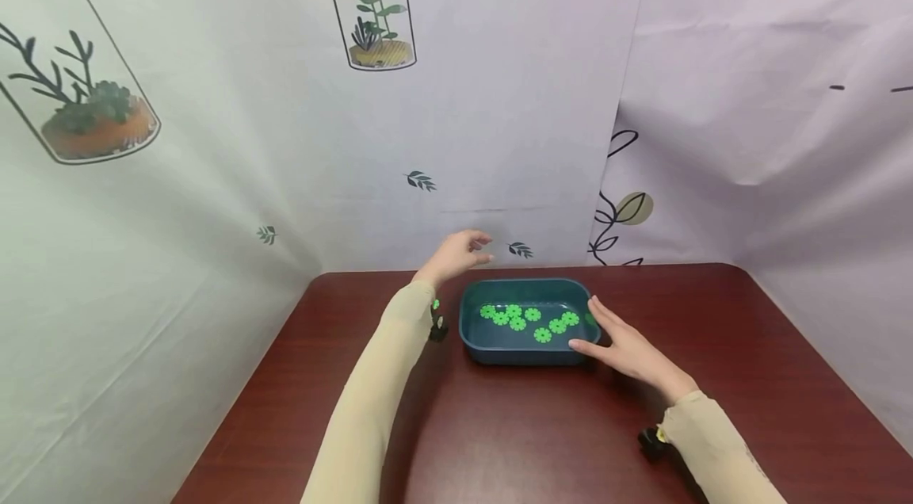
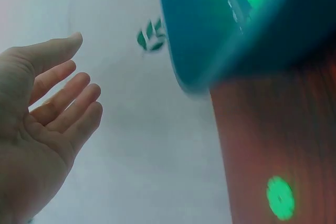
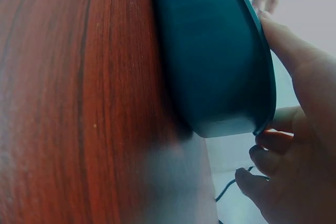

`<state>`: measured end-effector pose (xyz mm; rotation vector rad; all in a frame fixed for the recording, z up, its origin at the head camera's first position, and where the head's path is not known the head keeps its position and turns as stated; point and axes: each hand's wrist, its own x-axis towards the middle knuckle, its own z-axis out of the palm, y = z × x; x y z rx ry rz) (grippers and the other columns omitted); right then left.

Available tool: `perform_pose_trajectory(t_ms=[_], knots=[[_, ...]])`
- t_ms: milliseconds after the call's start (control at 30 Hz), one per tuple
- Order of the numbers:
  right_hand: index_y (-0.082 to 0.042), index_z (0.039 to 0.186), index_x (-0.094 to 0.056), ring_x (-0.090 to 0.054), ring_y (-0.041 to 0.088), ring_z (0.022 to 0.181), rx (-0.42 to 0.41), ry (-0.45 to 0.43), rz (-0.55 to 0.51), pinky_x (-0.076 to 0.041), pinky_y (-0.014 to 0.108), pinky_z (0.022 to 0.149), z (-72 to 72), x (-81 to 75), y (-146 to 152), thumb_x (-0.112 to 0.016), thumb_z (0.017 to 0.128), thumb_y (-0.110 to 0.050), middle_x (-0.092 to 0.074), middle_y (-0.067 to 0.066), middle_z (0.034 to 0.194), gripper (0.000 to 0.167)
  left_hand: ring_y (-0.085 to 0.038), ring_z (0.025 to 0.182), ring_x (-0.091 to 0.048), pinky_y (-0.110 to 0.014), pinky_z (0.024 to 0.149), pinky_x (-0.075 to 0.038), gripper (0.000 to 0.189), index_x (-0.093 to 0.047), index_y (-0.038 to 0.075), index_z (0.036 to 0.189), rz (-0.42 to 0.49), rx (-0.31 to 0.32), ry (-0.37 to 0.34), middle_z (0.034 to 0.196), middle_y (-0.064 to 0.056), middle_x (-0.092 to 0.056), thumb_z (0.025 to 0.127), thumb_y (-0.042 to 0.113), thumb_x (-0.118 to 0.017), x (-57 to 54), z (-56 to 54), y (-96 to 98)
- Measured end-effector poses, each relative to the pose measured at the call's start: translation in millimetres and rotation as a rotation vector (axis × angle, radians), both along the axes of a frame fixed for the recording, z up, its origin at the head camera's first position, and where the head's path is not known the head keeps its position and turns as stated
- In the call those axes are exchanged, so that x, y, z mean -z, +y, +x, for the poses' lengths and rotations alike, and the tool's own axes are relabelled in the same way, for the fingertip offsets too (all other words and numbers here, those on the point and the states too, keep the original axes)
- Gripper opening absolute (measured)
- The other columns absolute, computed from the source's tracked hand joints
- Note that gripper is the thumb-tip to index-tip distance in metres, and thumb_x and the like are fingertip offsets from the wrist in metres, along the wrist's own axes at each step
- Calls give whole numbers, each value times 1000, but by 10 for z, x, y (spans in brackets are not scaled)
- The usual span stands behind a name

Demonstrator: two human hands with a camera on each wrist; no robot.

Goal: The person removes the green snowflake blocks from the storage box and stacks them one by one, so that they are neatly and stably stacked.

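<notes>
A dark teal plastic basin (image 1: 524,359) sits on the table with several green flower-shaped discs (image 1: 532,315) spread over its bottom. My right hand (image 1: 628,347) is at the basin's right end, fingers by the end rim and thumb over the front rim. In the right wrist view, the fingers (image 3: 281,145) lie around the basin's corner and the thumb touches its rim. Beyond the basin's back left corner, my left hand (image 1: 460,252) is raised, loosely bent and holding nothing. One more green disc (image 2: 281,198) lies on the table left of the basin, by my left wrist.
The reddish-brown wooden table (image 1: 499,433) has its back edge close behind the basin. Pale fabric walls (image 1: 499,131) printed with plants hang around the back and sides. A dark cable (image 3: 226,188) shows beyond the table edge in the right wrist view.
</notes>
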<state>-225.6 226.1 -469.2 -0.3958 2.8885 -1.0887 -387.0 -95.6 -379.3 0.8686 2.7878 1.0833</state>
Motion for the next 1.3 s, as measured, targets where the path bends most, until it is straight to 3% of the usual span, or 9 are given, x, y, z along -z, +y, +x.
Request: perform_pose_trajectory(t_ms=[200, 400, 633, 833, 1000, 1300], knots=[[-2, 160, -17, -18, 50, 147, -4, -3, -3, -25, 72, 109, -2, 13, 12, -65, 91, -61, -11, 23, 166, 103, -30, 125, -57, -42, 101, -48, 47, -59, 5, 139, -35, 126, 9, 139, -14, -59, 97, 21, -69, -53, 30, 458], [-3, 160, -18, -20, 49, 147, 11, -5, -6, -26, 71, 109, -6, 49, 11, -66, 90, -61, -12, 22, 166, 103, -25, 124, -59, -33, 100, -48, 45, -61, 9, 138, -148, 233, 72, 137, -7, -61, 97, 25, -70, -59, 116, 838], [-4, 161, -17, -21, 47, 148, -19, -12, -13, -26, 69, 110, -49, 52, -78, -64, 90, -64, -11, 20, 166, 105, -19, 121, -61, -32, 98, -51, 44, -62, 12, 137, -267, 233, 64, 135, -4, -63, 96, 24, -71, -14, 191, 972], [-5, 161, -18, -21, 47, 148, 1, -4, -15, -26, 69, 110, -57, 18, -51, -66, 89, -63, -13, 20, 166, 104, -17, 120, -61, -30, 99, -49, 44, -63, 8, 136, -374, 328, 106, 133, -4, -65, 96, 23, -71, 96, 152, 1136], [-6, 161, -17, -21, 46, 148, -8, -8, -19, -27, 68, 110, -56, 12, -22, -65, 90, -63, -11, 20, 167, 104, -14, 116, -63, -27, 96, -50, 41, -66, 10, 132, -531, 380, 151, 130, -2, -66, 94, 23, -74, 183, 156, 1277], [-6, 161, -18, -21, 45, 148, 8, -3, -23, -26, 68, 111, -32, 13, 28, -65, 89, -64, -12, 19, 166, 104, -15, 128, -54, -28, 105, -44, 46, -64, 12, 136, -678, 405, 109, 135, 1, -63, 94, 25, -74, 290, 211, 1453]])
